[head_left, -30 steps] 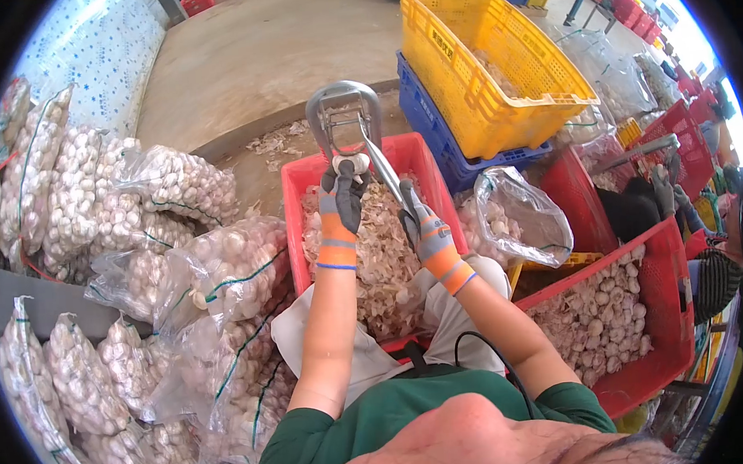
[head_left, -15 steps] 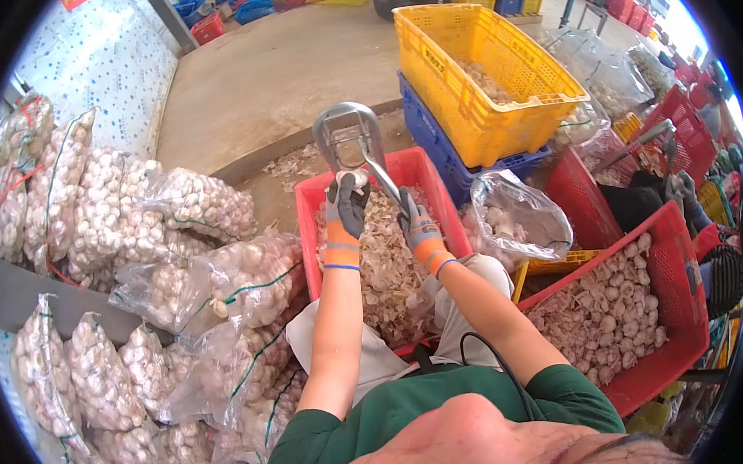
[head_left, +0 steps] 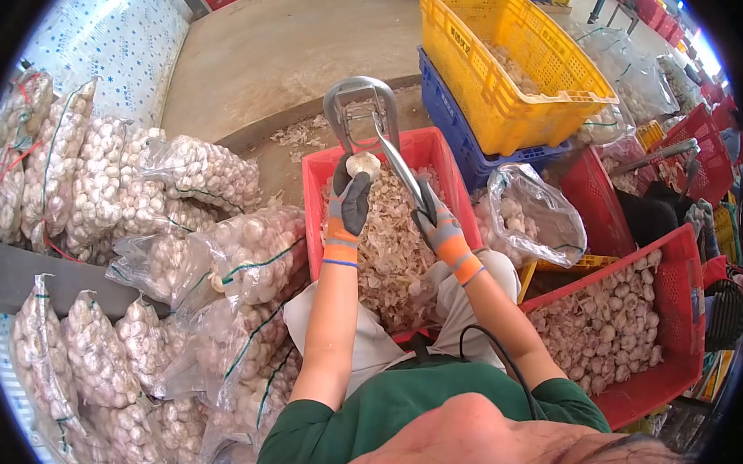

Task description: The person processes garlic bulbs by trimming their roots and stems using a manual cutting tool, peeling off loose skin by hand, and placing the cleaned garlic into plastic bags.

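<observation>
Head view: left hand holds garlic, yellow crate's lettering illegible.

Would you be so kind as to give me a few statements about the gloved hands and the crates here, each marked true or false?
1. The left hand holds a garlic bulb. True.
2. The right hand is empty. False: the right hand grips the long handle of a metal tool.
3. The yellow crate is stacked on a blue crate. True.
4. The red crate beneath the hands is full of whole bulbs. False: that red crate holds mostly loose, papery garlic skins.
5. Both gloves show orange and grey. True.
</observation>
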### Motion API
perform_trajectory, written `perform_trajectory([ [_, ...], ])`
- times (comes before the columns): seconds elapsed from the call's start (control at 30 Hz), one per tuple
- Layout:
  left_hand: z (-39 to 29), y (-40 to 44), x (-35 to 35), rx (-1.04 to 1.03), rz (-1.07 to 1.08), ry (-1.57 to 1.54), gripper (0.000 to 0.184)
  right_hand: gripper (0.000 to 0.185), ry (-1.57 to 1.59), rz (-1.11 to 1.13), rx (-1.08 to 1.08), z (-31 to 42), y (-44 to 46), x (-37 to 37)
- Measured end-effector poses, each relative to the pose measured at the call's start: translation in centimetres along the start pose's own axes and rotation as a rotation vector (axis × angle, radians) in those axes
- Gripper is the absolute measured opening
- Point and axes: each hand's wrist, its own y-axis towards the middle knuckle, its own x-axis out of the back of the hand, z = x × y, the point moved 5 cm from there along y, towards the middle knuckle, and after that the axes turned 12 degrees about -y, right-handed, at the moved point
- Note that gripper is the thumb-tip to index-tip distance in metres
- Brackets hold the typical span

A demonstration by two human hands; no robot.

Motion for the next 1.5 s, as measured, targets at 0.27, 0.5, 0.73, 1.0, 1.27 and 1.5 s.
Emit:
perform_trajectory([
  [0.27,0.0,-1.4,-2.3,0.106,-0.035,-0.095,0.044,0.052,0.078,-0.051,0.034,1.4,-1.6,2.1],
  [0.5,-0.1,-6.1,-5.9,0.089,0.180,0.065,0.055,0.054,0.278,-0.105,0.199,7.1,-1.3,4.8],
  [0.73,-0.6,-7.7,-7.3,0.068,0.254,0.490,0.059,0.048,0.995,0.208,-0.029,7.2,-0.2,2.1],
  [1.0,0.7,-8.1,-4.6,0.023,0.070,0.584,0.045,0.022,0.694,0.085,-0.185,2.8,-0.3,0.8],
  [1.27,3.9,-10.7,-2.8,0.503,-0.406,0.266,0.064,0.029,1.188,0.466,-0.174,-1.0,-1.3,-3.3],
  [1.5,7.8,-11.3,3.2,0.405,-0.187,0.412,0.048,0.027,0.962,0.228,-0.418,-5.8,-0.7,-5.5],
])
